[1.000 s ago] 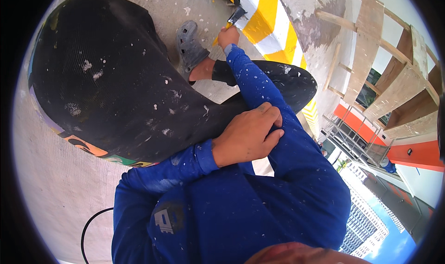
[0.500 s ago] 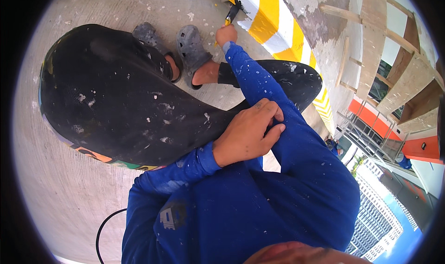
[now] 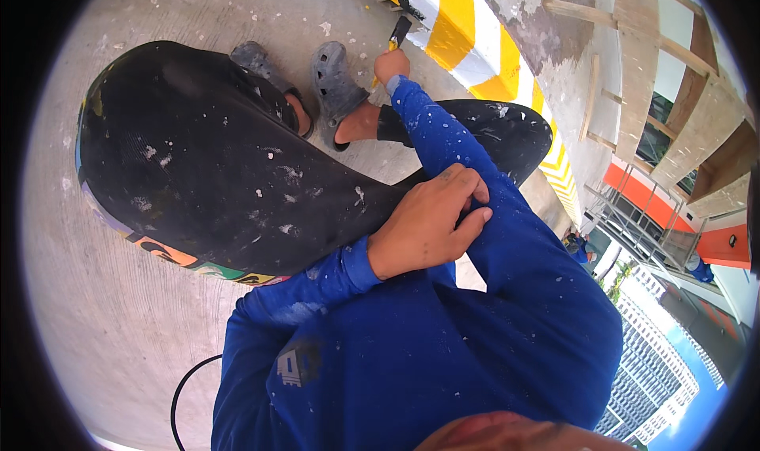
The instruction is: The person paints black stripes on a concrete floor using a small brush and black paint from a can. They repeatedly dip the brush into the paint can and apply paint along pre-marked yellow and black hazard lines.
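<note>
My right hand [image 3: 391, 66] grips a brush [image 3: 400, 30] near the curb [image 3: 477, 53]. My left hand [image 3: 427, 228] lies on my right sleeve [image 3: 453, 140]; its grip I can't tell.

My shirt [image 3: 380, 356] is deep blue, with a grey and whitish mark on the chest, and its sleeves [image 3: 453, 138] carry many small white specks. My trousers [image 3: 206, 166] are black with white spots; along their side runs a pattern of orange, green and purple. My shoes [image 3: 336, 75] are grey. The brush [image 3: 400, 30] is black at the head and yellow at the handle. The curb [image 3: 475, 43] has wide stripes, yellow and white by turns. The floor [image 3: 119, 308] is pale grey.
</note>
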A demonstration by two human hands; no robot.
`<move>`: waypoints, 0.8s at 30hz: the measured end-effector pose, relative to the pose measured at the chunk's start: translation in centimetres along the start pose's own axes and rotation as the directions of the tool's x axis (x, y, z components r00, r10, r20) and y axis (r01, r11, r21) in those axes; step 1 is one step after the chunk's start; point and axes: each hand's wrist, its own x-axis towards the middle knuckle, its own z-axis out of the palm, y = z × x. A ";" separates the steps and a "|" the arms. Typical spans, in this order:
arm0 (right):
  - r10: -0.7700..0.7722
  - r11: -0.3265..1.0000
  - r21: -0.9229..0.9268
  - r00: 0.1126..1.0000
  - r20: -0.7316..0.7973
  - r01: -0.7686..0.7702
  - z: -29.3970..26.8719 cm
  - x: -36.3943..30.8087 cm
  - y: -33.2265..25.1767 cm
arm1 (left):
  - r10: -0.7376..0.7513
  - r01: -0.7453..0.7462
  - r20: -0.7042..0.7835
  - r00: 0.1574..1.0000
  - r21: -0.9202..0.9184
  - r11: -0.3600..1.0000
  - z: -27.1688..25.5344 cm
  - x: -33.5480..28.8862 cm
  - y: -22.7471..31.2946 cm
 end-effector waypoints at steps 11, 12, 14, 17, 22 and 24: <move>0.021 0.999 0.047 0.997 -0.067 -0.018 -1.4 0.0 0.1 | 0.011 -0.012 0.014 1.000 0.014 1.000 -0.1 -0.2 0.3; 0.011 0.999 0.039 0.998 -0.067 -0.009 -1.2 -0.8 -0.1 | 0.002 -0.002 0.012 1.000 0.009 1.000 -0.1 -0.4 0.4; -0.002 0.998 0.060 0.996 -0.094 0.008 -1.5 -0.8 -0.2 | 0.019 -0.019 0.023 1.000 0.006 1.000 0.1 -0.4 0.5; 0.011 0.999 0.038 0.996 -0.093 -0.008 -2.0 0.5 -0.2 | 0.039 -0.039 0.032 0.999 0.018 0.999 0.4 -0.4 0.2; 0.035 0.999 0.025 0.997 -0.067 -0.034 -2.3 0.5 1.4 | 0.035 -0.036 0.041 0.999 0.029 0.999 0.3 -0.2 0.4; 0.035 0.999 0.018 0.996 -0.086 -0.034 -1.9 -0.8 1.3 | 0.025 -0.026 0.036 0.999 0.021 0.999 0.5 -0.3 0.3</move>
